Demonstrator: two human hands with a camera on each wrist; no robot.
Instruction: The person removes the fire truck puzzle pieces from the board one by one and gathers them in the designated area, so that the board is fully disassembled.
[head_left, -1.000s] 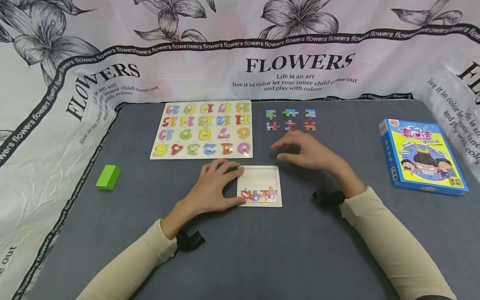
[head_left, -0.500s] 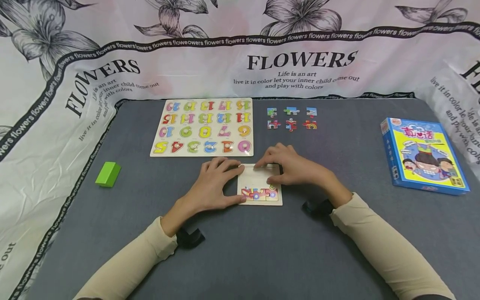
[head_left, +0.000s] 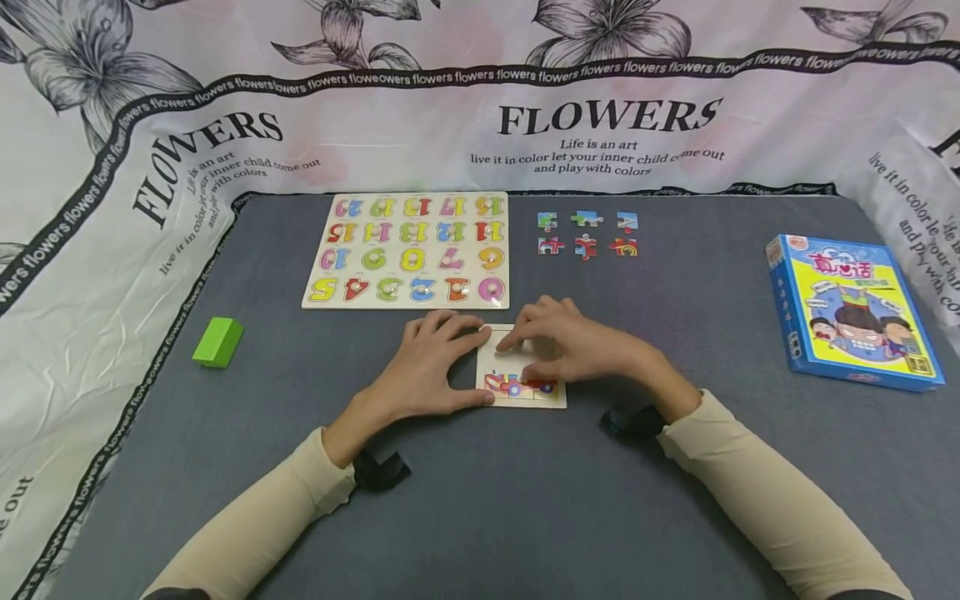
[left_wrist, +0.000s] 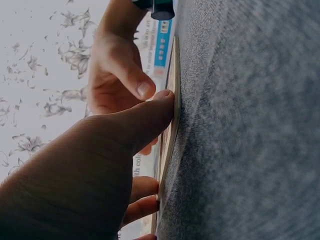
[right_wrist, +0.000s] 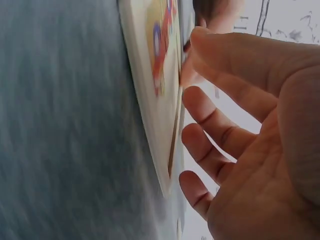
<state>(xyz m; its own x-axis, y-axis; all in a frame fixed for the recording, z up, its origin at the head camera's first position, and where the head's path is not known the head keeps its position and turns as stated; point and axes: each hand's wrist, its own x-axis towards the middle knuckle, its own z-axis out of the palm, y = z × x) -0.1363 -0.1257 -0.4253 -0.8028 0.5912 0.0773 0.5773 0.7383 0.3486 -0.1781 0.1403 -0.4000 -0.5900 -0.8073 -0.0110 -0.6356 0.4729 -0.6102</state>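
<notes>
A small wooden puzzle tray (head_left: 525,404) lies on the grey cloth, with joined pieces (head_left: 498,384) showing a red vehicle along its near side. My left hand (head_left: 427,371) holds the tray's left side, thumb at the near corner and fingers at the far corner. In the left wrist view the thumb (left_wrist: 162,102) sits on the tray's edge. Above the tray hovers my right hand (head_left: 573,343), hiding part of it. Its fingers (right_wrist: 200,145) are loosely bent and spread in the right wrist view, with nothing visible between them.
Several loose jigsaw pieces (head_left: 587,246) lie in two rows behind the tray. A number board (head_left: 405,305) stands back left, a green block (head_left: 218,342) far left, and a blue and yellow box (head_left: 855,310) at the right. A floral sheet (head_left: 405,133) hangs behind.
My right hand has moved left and nearer, from beside the tray to over it. The left hand has stayed on the tray's left side.
</notes>
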